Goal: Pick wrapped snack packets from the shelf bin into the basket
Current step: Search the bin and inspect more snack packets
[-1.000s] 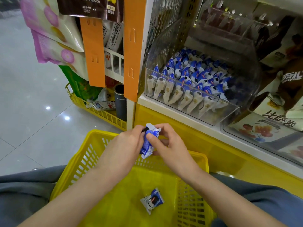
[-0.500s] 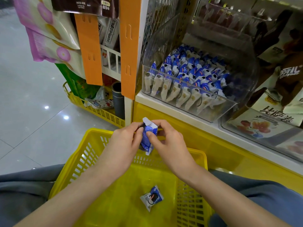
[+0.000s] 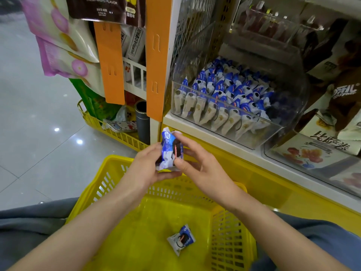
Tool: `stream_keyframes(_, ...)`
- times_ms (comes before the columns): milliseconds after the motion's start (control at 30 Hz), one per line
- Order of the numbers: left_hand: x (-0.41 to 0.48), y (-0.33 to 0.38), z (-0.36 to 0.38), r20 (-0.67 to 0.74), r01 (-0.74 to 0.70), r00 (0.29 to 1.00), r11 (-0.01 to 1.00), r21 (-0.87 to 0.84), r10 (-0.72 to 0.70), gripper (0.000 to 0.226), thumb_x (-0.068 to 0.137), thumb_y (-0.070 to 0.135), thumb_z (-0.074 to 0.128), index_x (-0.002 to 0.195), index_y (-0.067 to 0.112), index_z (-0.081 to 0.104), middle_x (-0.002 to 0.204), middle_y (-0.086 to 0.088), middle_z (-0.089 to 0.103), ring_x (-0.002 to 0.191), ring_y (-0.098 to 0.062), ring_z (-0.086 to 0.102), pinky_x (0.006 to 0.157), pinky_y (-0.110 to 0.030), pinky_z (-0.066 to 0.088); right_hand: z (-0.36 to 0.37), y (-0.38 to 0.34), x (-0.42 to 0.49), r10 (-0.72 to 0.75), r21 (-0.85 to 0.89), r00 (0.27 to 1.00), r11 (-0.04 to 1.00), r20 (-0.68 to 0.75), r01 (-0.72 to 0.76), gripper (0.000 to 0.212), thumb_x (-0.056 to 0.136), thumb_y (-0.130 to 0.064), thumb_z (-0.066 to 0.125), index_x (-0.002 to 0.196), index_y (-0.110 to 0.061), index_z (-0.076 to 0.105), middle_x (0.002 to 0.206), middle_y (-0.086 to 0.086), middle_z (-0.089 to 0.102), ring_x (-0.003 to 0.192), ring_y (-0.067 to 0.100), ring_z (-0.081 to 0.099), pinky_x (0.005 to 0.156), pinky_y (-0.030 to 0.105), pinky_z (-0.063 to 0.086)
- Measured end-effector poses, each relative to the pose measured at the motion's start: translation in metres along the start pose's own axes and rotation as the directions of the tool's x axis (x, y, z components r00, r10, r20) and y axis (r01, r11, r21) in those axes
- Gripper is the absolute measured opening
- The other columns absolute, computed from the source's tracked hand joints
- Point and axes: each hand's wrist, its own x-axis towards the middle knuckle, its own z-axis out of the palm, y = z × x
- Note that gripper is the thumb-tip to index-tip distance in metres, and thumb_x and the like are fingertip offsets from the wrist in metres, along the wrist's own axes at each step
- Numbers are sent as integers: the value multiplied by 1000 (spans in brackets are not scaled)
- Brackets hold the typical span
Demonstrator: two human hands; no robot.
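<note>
A blue-and-white wrapped snack packet (image 3: 171,151) is held upright above the far rim of the yellow basket (image 3: 109,173). My left hand (image 3: 145,169) cups it from the left and below. My right hand (image 3: 197,165) pinches its right side with thumb and fingertips. Another packet of the same kind (image 3: 181,239) lies on the basket floor. The clear shelf bin (image 3: 254,141) up on the right holds several rows of the same packets (image 3: 224,96).
An orange shelf upright (image 3: 156,59) stands left of the bin. Hanging snack bags (image 3: 58,36) and a low yellow wire rack (image 3: 109,128) are at the left. More clear bins with boxed snacks (image 3: 320,151) sit to the right. Grey tiled floor (image 3: 29,124) lies on the left.
Both hands have turned the packet so its printed face shows, and have raised it slightly towards the shelf. The packet in the basket has not moved.
</note>
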Motion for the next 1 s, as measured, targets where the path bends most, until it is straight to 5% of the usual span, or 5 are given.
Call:
stream_keyframes(100, -3, 0, -1, 125, 63, 990, 998, -16, -60, 46, 85, 46, 42, 119, 19, 56, 112, -8, 68, 99, -23, 66, 79, -36, 57, 2, 0, -1, 29, -2, 995, 1000, -98, -29, 56, 83, -12, 66, 130, -29, 40, 123, -15, 54, 116, -1, 51, 100, 30, 44)
stream_keyframes(333, -1, -8, -3, 24, -71, 997, 949, 308, 67, 21, 91, 15, 53, 112, 14, 54, 109, -6, 64, 92, -9, 65, 70, -25, 57, -4, -3, 3, 171, 79, 940, 985, -295, -154, 60, 72, -10, 76, 121, -17, 42, 102, -6, 62, 89, 1, 61, 76, 16, 52)
stream_keyframes(533, 6, 2, -5, 71, -261, 965, 882, 391, 254, 31, 90, 10, 53, 120, 16, 59, 104, -4, 68, 75, -3, 64, 62, -19, 54, -15, -12, 2, 196, 276, 957, 952, -213, -134, 18, 88, -13, 58, 105, -9, 62, 100, 6, 68, 81, 4, 64, 70, 17, 54)
stream_keyframes(767, 17, 16, 8, 192, -448, 874, 588, 674, 446, 23, 90, 31, 54, 112, 37, 58, 85, 14, 66, 69, 0, 61, 63, -15, 48, -28, -22, 1, 101, 176, 919, 984, -381, -35, 7, 86, -13, 60, 92, -12, 62, 84, 0, 70, 74, 7, 66, 64, 22, 55)
stream_keyframes(1000, 49, 69, 31, 360, -560, 667, 120, 820, 653, 39, 96, 37, 34, 131, 24, 41, 123, 13, 46, 112, 0, 37, 91, -16, 26, -97, -65, 55, -60, -29, 776, 998, -628, 54, 15, 87, -28, 62, 83, -13, 60, 66, -6, 68, 61, 3, 66, 61, 17, 53)
